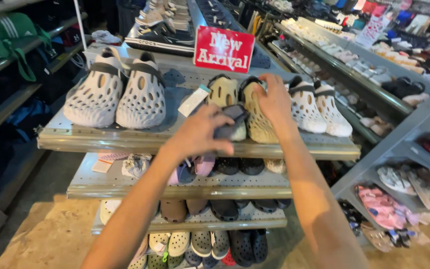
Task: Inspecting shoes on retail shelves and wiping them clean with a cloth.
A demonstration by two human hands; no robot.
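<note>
beige and grey clogs fill the top shelf (125, 137) of a metal shoe rack. the left hand (202, 132) has its fingers curled around a small grey shoe (231, 124) and holds it just above the shelf's front edge, near the middle. the right hand (274, 99) rests on a tan clog (257, 117) beside it, fingers bent over the heel end and gripping it. a second tan clog (222, 89) stands just behind the grey shoe. a pale grey pair (118, 92) sits toward the shelf's left end, and a white pair (319, 107) toward its right end. a red sign (223, 49) stands at the back edge. lower shelves (185, 187) carry more clogs in dark and pale colours.
</note>
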